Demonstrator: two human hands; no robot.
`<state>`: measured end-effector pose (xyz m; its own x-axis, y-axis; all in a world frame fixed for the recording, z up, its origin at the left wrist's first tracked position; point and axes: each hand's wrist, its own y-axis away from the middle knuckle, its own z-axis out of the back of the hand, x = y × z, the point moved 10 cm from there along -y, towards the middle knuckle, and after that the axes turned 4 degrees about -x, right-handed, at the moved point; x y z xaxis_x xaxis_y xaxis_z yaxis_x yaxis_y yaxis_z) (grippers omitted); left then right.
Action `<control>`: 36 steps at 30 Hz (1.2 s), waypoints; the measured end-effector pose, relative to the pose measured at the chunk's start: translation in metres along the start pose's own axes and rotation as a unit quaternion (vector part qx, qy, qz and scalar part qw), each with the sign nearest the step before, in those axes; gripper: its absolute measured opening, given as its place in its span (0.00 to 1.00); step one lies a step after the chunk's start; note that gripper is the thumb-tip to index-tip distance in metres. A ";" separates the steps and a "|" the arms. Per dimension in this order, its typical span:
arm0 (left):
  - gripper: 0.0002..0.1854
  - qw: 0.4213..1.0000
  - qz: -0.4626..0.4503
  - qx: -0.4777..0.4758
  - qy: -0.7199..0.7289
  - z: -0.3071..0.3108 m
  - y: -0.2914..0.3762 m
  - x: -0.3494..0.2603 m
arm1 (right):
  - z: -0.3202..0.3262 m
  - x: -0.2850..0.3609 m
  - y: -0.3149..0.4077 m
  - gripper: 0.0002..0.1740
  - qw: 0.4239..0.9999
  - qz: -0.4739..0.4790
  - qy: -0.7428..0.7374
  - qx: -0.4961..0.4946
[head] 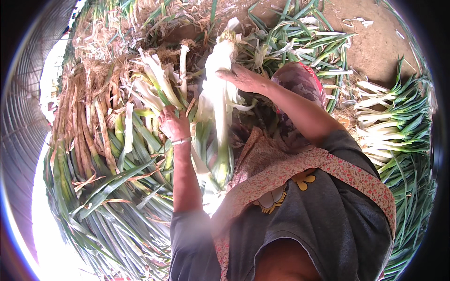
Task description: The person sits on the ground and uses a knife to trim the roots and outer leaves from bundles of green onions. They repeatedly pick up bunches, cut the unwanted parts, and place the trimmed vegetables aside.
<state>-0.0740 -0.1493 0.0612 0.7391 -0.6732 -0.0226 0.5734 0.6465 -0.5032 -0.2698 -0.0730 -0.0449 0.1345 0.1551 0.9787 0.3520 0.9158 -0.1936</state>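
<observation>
My right hand point(244, 78) is wrapped around the thick white shaft of a leek point(222, 98), its thumb lying across the front. The leek stands lengthwise before me, root end up and away, green leaves running down towards my lap. Glare washes out part of it. My left hand point(174, 123), with a bracelet at the wrist, grips a bundle of pale leek sheaths and green leaves point(156, 82) that fans out above the fingers. Its fingertips are partly hidden among the leaves. A thin white stalk point(184, 66) with roots stands just beyond.
Unpeeled leeks point(91, 140) with brown, dry sheaths are heaped on the left. Trimmed white-and-green leeks point(383, 119) lie stacked at right. Stripped leaves point(306, 42) litter the bare ground point(372, 45) ahead. A floral apron point(267, 168) covers my lap.
</observation>
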 end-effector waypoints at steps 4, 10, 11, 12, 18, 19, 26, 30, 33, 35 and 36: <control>0.16 0.979 -0.023 0.107 0.171 0.003 0.026 -0.082 | -0.011 -0.004 0.007 0.26 0.990 -0.131 0.000 0.057; 0.32 0.699 0.311 0.279 0.580 -0.018 0.056 -0.085 | -0.003 0.016 0.012 0.20 0.959 -0.074 0.233 0.143; 0.32 0.689 0.352 0.268 0.574 -0.016 0.060 -0.070 | 0.008 0.015 0.012 0.19 0.957 -0.077 0.243 0.140; 0.29 0.718 0.313 0.294 0.548 -0.012 0.061 -0.067 | 0.022 0.039 -0.001 0.17 0.979 0.021 0.200 0.034; 0.20 0.725 0.273 0.280 0.567 -0.017 0.066 -0.069 | -0.017 0.039 0.000 0.43 0.978 -0.045 0.056 0.196; 0.16 0.710 0.292 0.277 0.577 -0.018 0.068 -0.069 | -0.024 0.046 0.001 0.47 0.979 -0.066 -0.045 0.188; 0.11 0.737 0.215 0.367 0.526 -0.015 0.081 -0.056 | -0.054 0.054 0.020 0.25 0.958 -0.028 -0.120 0.259; 0.13 0.739 0.306 0.411 0.438 -0.011 0.108 -0.014 | -0.023 -0.004 -0.005 0.16 0.933 0.034 0.247 0.258; 0.12 0.752 0.324 0.449 0.357 0.033 0.136 0.005 | 0.064 -0.086 -0.028 0.24 0.931 -0.348 0.112 -0.010; 0.11 0.776 0.356 0.395 0.338 0.082 0.146 0.020 | 0.111 -0.076 -0.056 0.24 0.926 -0.266 0.226 -0.143; 0.12 0.714 0.421 0.344 0.441 0.090 0.149 0.026 | 0.116 -0.078 -0.062 0.25 0.888 -0.290 0.332 -0.131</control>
<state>0.0618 -0.0383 0.0635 0.5882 0.2896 -0.7551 0.3199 0.7742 0.5461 -0.4098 -0.0987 -0.1017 0.3458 -0.6471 0.6795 0.7317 0.6393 0.2365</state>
